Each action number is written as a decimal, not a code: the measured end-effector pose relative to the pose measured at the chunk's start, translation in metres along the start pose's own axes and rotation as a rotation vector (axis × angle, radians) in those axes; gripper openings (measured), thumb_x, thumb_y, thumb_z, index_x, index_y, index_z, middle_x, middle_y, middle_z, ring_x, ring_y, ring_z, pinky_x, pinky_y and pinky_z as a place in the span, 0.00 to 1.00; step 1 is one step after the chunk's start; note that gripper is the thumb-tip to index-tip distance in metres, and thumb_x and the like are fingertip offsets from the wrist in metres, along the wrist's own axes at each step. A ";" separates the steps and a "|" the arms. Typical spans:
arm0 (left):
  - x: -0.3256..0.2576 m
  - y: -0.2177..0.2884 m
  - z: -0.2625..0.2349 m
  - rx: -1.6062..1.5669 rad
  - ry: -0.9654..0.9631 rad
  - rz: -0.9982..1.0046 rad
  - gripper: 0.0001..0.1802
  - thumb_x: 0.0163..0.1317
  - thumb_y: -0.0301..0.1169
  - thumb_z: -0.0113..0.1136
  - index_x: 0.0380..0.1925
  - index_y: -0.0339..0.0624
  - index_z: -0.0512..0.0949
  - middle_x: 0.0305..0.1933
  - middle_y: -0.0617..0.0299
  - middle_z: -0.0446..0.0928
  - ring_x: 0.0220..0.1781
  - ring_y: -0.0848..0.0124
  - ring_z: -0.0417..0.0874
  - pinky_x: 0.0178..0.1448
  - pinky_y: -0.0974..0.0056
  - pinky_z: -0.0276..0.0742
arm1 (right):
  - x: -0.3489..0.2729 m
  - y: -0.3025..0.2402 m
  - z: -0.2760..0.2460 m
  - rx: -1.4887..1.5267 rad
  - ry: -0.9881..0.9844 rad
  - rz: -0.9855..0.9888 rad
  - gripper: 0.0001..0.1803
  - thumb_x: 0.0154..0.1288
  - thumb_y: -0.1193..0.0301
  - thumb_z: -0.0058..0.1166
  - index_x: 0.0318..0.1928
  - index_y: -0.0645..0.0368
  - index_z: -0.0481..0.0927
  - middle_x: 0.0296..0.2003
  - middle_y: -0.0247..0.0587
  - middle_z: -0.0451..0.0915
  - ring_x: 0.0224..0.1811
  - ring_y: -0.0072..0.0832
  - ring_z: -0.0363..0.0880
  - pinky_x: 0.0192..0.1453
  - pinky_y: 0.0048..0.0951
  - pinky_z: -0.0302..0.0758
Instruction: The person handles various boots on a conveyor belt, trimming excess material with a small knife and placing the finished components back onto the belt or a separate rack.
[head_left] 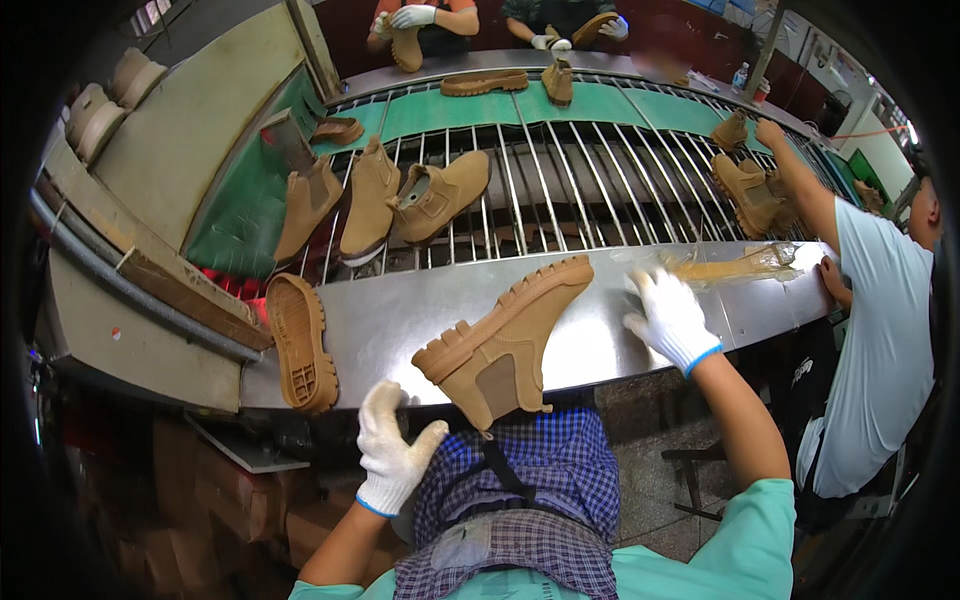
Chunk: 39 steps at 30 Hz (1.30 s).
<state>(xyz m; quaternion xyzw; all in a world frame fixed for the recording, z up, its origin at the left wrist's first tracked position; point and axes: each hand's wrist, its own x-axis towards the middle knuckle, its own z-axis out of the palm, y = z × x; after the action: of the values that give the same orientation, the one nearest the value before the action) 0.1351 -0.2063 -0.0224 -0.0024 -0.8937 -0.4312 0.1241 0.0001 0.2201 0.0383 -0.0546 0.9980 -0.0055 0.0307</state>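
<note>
A tan ankle boot [510, 345] with a chunky lugged sole lies on the metal ledge [375, 315] in front of me. Its sole faces away from me, and its shaft points toward me over the near edge. My left hand [390, 450], in a white knit glove with a blue cuff, is open just left of the boot's heel and shaft, apart from it. Beyond the toe, to the right, my right hand [668, 315] hovers over the ledge, gloved alike, fingers spread and a little blurred. Neither hand holds anything. A loose brown sole [302, 345] rests at the ledge's left end.
Several tan boots, one a boot [440, 197] on its side, stand on the metal rollers [560, 190]. A green belt [420, 118] runs beyond, carrying another sole [484, 83]. A co-worker [870, 320] reaches in from the right near more boots [750, 195]. Two people work opposite.
</note>
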 end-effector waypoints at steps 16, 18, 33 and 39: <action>0.129 0.094 -0.066 -0.039 0.044 -0.013 0.41 0.62 0.37 0.78 0.72 0.33 0.71 0.67 0.45 0.81 0.68 0.58 0.83 0.75 0.56 0.75 | -0.009 -0.144 0.024 0.893 0.031 -0.069 0.45 0.54 0.53 0.82 0.65 0.65 0.76 0.52 0.54 0.86 0.54 0.46 0.88 0.61 0.42 0.84; 0.155 0.136 -0.075 0.068 -0.036 0.073 0.41 0.60 0.37 0.77 0.71 0.33 0.73 0.67 0.46 0.82 0.68 0.58 0.84 0.74 0.57 0.76 | 0.000 -0.129 0.043 0.992 -0.011 -0.249 0.38 0.67 0.55 0.72 0.69 0.65 0.75 0.55 0.54 0.86 0.56 0.46 0.87 0.65 0.42 0.82; 0.167 0.154 -0.007 -0.203 0.003 0.166 0.55 0.57 0.41 0.81 0.77 0.38 0.55 0.64 0.41 0.80 0.62 0.45 0.87 0.69 0.48 0.82 | 0.101 -0.157 -0.088 1.597 0.258 -0.312 0.21 0.81 0.60 0.59 0.64 0.62 0.83 0.54 0.44 0.87 0.58 0.29 0.84 0.66 0.30 0.77; 0.170 0.162 0.006 0.163 0.158 0.186 0.46 0.58 0.42 0.83 0.68 0.34 0.64 0.56 0.37 0.84 0.55 0.47 0.90 0.60 0.49 0.86 | 0.107 -0.181 -0.081 1.229 0.681 -0.205 0.17 0.80 0.60 0.58 0.57 0.59 0.84 0.53 0.51 0.88 0.56 0.44 0.88 0.63 0.40 0.81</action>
<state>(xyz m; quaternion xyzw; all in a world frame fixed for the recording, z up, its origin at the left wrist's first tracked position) -0.0130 -0.1173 0.1369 -0.0411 -0.9091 -0.3428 0.2332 -0.0916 0.0288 0.1153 -0.1161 0.7582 -0.5873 -0.2584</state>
